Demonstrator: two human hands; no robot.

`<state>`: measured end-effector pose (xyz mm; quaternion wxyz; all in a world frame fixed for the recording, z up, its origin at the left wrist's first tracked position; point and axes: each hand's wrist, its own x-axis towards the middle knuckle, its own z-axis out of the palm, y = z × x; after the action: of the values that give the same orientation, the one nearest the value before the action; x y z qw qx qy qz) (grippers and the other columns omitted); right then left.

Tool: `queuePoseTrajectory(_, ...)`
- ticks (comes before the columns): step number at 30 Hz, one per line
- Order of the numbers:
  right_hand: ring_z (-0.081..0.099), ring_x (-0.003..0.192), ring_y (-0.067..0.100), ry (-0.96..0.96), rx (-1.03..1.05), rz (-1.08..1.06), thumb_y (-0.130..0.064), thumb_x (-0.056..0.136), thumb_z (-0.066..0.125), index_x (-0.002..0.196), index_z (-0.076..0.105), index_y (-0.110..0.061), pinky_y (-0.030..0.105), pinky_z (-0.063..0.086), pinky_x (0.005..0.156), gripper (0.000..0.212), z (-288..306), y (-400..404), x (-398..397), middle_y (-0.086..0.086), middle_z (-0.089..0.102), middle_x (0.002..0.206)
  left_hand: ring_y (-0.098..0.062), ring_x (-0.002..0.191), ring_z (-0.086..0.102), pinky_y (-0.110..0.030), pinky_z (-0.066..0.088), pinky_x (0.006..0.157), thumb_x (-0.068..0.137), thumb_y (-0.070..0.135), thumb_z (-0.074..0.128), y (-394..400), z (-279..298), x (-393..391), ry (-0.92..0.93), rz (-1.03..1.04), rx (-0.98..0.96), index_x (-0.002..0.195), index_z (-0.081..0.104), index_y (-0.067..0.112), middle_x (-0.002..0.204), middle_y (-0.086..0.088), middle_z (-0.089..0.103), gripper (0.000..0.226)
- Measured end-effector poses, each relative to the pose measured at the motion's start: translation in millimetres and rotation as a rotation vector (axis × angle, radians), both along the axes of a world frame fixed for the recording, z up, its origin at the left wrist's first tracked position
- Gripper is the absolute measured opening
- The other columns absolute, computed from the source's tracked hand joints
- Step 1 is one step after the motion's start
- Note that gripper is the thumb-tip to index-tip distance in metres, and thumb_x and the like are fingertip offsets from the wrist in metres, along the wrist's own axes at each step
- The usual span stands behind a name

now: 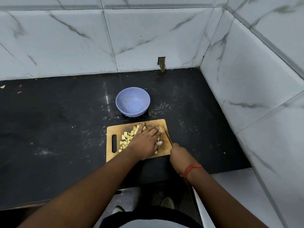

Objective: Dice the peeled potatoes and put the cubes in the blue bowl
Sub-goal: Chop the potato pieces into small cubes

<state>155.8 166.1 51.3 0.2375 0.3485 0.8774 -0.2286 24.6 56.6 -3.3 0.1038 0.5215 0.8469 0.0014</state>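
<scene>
A wooden cutting board lies on the black counter, with a pile of pale yellow potato cubes on its middle. My left hand lies flat over the cubes, fingers straight and spread. My right hand grips the handle of a knife, whose thin blade runs along the board's right side. The blue bowl stands just behind the board and holds nothing that I can see.
The black counter runs left and ends at a front edge near my body. White marble-look tiled walls close the back and the right side. Small scraps lie at the far left.
</scene>
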Motion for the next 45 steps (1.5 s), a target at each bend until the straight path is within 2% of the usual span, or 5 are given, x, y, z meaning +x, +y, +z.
queuePoseTrajectory(10, 0.060, 0.110, 0.035, -0.118, -0.019, -0.070, 0.001, 0.092, 0.042, 0.134, 0.039, -0.006, 0.044, 0.053, 0.088, 0.042, 1, -2, -45, 0.020, 0.056, 0.124, -0.017, 0.153, 0.015, -0.052, -0.001, 0.124, 0.106, 0.050, 0.023, -1, 0, -2, 0.014, -0.006, 0.002, 0.155, 0.034, 0.019, 0.162, 0.002, 0.031, 0.059)
queuePoseTrajectory(16, 0.057, 0.115, 0.036, -0.113, 0.014, -0.045, 0.002, 0.093, 0.040, 0.133, 0.039, -0.005, 0.042, 0.049, 0.088, 0.040, -2, -3, -44, 0.020, 0.056, 0.127, -0.018, 0.152, 0.017, -0.054, -0.001, 0.123, 0.106, 0.051, 0.023, -2, -2, -1, 0.032, -0.010, 0.010, 0.155, 0.034, 0.019, 0.161, 0.002, 0.032, 0.060)
queuePoseTrajectory(29, 0.049, 0.127, 0.034, -0.186, -0.040, -0.164, -0.022, 0.097, 0.053, 0.134, 0.039, -0.008, 0.042, 0.042, 0.101, 0.043, -5, -8, -69, 0.016, 0.050, 0.137, -0.020, 0.151, 0.022, -0.055, 0.000, 0.124, 0.105, 0.048, 0.025, -2, -2, -3, 0.043, -0.033, 0.043, 0.153, 0.038, 0.017, 0.158, 0.000, 0.036, 0.058)
queuePoseTrajectory(38, 0.048, 0.128, 0.034, -0.218, 0.004, -0.101, -0.017, 0.101, 0.040, 0.138, 0.038, -0.009, 0.042, 0.040, 0.102, 0.038, -10, -6, -55, 0.017, 0.048, 0.138, -0.020, 0.150, 0.022, -0.055, 0.000, 0.124, 0.105, 0.049, 0.025, 0, 1, -1, 0.064, -0.023, 0.012, 0.154, 0.037, 0.017, 0.158, 0.001, 0.037, 0.059)
queuePoseTrajectory(45, 0.060, 0.110, 0.031, -0.100, 0.015, 0.054, -0.006, 0.096, 0.034, 0.124, 0.044, -0.006, 0.037, 0.047, 0.089, 0.030, -17, -2, 11, 0.018, 0.059, 0.123, -0.018, 0.153, 0.013, -0.055, -0.002, 0.123, 0.106, 0.050, 0.022, -1, 2, -1, 0.032, -0.014, -0.012, 0.156, 0.032, 0.017, 0.163, 0.001, 0.028, 0.061)
